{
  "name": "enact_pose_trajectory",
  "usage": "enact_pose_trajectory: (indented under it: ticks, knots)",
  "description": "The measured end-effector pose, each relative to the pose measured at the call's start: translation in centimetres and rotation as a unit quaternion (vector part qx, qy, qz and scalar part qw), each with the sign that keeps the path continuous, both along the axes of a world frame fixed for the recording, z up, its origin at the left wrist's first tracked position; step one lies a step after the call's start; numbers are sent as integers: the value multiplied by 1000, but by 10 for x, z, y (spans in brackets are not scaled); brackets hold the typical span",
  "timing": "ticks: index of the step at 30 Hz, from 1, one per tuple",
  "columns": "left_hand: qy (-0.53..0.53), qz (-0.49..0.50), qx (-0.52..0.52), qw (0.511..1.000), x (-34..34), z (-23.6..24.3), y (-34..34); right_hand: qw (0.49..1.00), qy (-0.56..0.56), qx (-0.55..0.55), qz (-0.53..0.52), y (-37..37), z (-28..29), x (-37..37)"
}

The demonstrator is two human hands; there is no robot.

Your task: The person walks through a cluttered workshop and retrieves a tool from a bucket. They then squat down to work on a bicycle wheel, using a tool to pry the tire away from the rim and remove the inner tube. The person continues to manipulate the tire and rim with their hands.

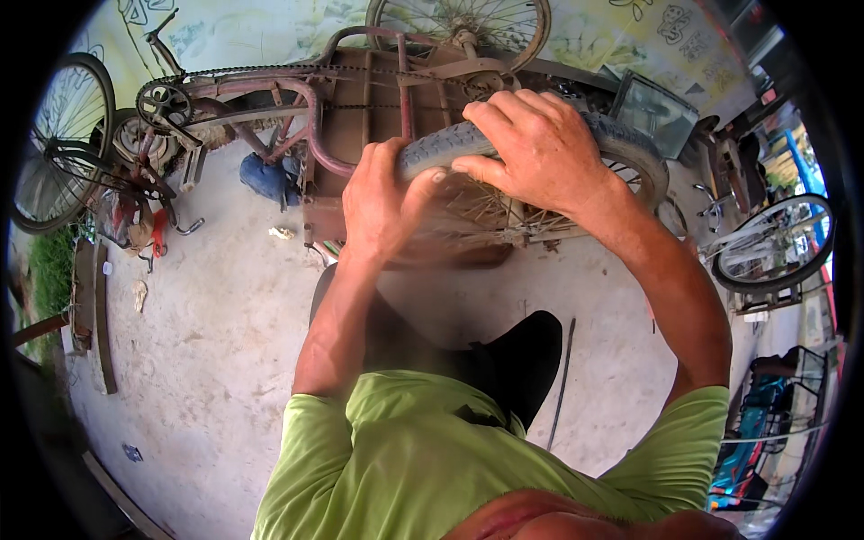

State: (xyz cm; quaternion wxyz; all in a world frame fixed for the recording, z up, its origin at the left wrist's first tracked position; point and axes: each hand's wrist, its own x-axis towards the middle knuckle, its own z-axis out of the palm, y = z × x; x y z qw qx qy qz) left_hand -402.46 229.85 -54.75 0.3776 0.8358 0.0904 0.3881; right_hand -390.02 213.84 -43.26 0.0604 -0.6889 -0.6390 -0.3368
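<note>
My left hand (387,193) has its fingers curled on the left end of a knobby grey tire (438,151), thumb along its side. My right hand (526,144) grips the same tire a little further right, fingers over the top and thumb underneath. The tire is on a spoked wheel (626,184) of an overturned cargo tricycle with a worn pink frame (319,130) and rusty brown bed (346,222). Part of the wheel is hidden by my hands and forearm. A chain and chainring (164,103) show at the frame's left end.
Bicycles with wheels (22,162) stand at the left, another wheel (772,241) at the right. A blue bundle (268,177) lies beside the frame. A dark rod (562,378) lies on the concrete floor (198,360). A glass panel (655,112) leans at the back right.
</note>
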Motion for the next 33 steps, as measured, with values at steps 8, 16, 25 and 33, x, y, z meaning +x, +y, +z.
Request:
enact_pose_trajectory:
  ticks: [8, 16, 25, 33]
  knots:
    - [7, -16, 21, 1000, 1, 3, 5, 997, 26, 47, -53, -17, 5, -3]
    - [-2, 24, -5, 1000, 14, 2, 1, 996, -3, 35, -84, -7, -1, 2]
    - [26, 49, -16, 998, 18, 4, 3, 994, -18, 17, -106, 6, 0, 2]
    - [41, 31, 8, 999, 28, 11, -17, 991, -17, 46, -125, -24, 1, 3]
